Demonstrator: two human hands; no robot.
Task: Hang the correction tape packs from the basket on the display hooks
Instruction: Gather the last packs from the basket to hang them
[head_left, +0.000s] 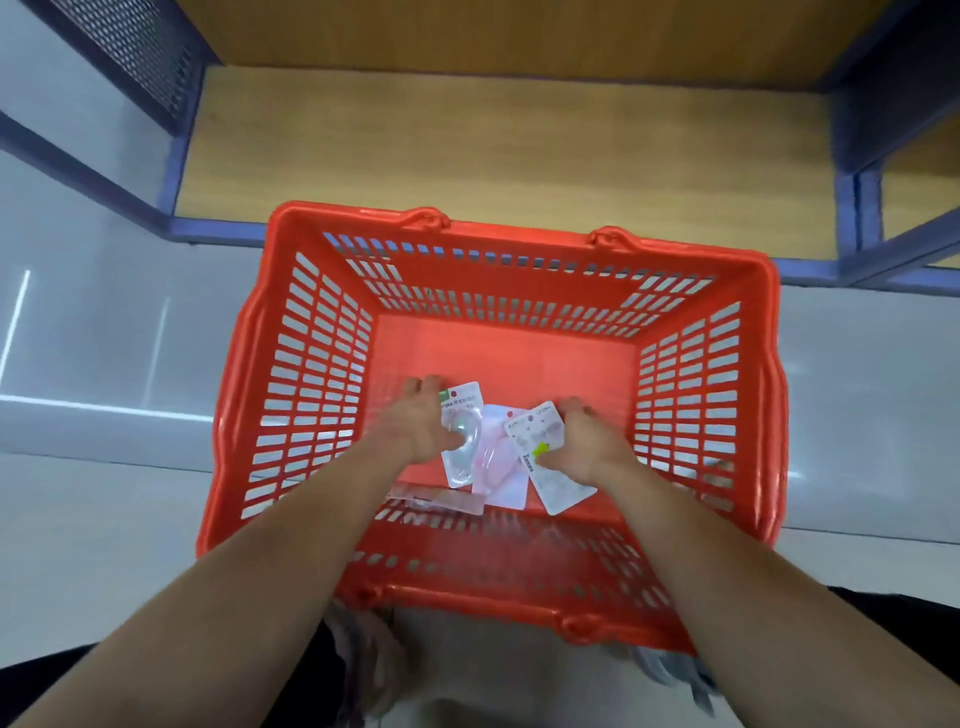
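Note:
A red plastic basket (311, 364) stands on the floor below me. Both my hands reach down inside it. My left hand (415, 421) grips a white correction tape pack with a clear blister (462, 447), thumb across its front. My right hand (582, 436) holds a second white pack (540, 441), tilted, thumb on a yellow-green mark. A pink pack (498, 467) lies between them on the basket floor. Another clear pack (441, 501) lies flat at the near left wall. No display hooks are in view.
A low wooden shelf (493, 145) with a blue metal frame (218, 228) stands just beyond the basket. A perforated dark panel (140, 47) rises at the far left. Grey floor (104, 493) surrounds the basket. My legs show at the bottom edge.

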